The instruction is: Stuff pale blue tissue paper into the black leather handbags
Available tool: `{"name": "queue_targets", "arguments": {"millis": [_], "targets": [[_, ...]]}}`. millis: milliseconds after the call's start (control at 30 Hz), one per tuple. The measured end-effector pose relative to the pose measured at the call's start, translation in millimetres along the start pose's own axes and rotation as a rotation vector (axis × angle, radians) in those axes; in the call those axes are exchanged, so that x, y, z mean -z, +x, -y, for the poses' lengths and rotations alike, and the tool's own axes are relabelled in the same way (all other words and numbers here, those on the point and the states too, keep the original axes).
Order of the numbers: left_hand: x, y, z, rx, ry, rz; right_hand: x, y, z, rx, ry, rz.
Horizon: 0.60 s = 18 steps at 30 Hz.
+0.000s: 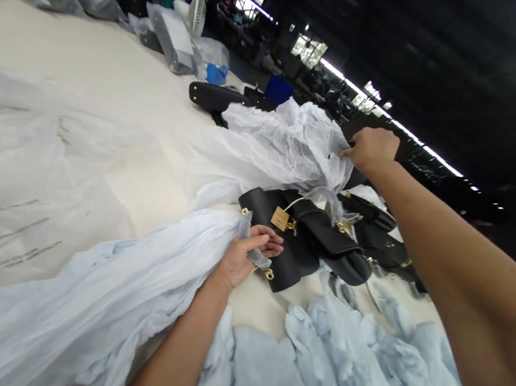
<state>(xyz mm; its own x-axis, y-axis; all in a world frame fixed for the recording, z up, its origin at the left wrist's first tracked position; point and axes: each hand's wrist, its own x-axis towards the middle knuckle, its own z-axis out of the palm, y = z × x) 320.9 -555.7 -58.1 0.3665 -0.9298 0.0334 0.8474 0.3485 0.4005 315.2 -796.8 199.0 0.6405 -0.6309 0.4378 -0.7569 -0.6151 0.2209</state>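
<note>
A black handbag [286, 253] with gold fittings and a tan hang tag [280, 218] lies on the pale table. My left hand [251, 254] is closed around its plastic-wrapped handle [258, 258]. Further off, my right hand [375, 148] is raised with its fingers closed at the edge of crumpled white tissue paper [291, 136]. Some of the fingertips are hard to make out there. Beside the first bag, more black handbags [384, 244] lie in a row to the right.
Pale blue crumpled wrapping [357, 372] heaps up along the near side. Clear plastic bags [32, 196] spread across the left of the table [154, 105]. Toward the back are a black bag piece [217, 98], a blue object [217, 73] and a fan [197, 15].
</note>
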Motion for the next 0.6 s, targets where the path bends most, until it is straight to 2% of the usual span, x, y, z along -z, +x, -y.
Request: {"name": "queue_targets", "arguments": {"millis": [100,167,233,333,400,433,500,600], "targets": [[-1.4,0.5,0.7,-0.006,0.013,-0.008,55.0,-14.3,-23.7,-0.002,-0.277,0.074],[-2.3,0.3,0.8,-0.004,0.030,0.008,73.9,-30.8,-24.3,0.026,-0.300,0.124],[-3.1,-0.6,-0.1,0.003,0.038,0.032,79.1,-46.3,-15.1,0.058,-0.221,0.246],[-4.1,-2.3,-3.0,-0.003,0.021,0.059,73.0,-59.1,5.5,0.146,0.073,0.542],[-4.2,-3.1,-5.0,-0.016,0.011,0.070,70.3,-59.3,15.4,0.204,0.237,0.625],[-4.1,-3.4,-5.8,-0.020,0.008,0.072,71.8,-57.4,17.9,0.213,0.268,0.599],[-3.9,-3.8,-7.0,-0.020,0.008,0.079,82.2,-52.4,17.8,0.192,0.229,0.464],[-3.7,-4.4,-7.6,-0.013,0.014,0.088,113.1,-48.0,11.5,0.121,0.045,0.226]]}}
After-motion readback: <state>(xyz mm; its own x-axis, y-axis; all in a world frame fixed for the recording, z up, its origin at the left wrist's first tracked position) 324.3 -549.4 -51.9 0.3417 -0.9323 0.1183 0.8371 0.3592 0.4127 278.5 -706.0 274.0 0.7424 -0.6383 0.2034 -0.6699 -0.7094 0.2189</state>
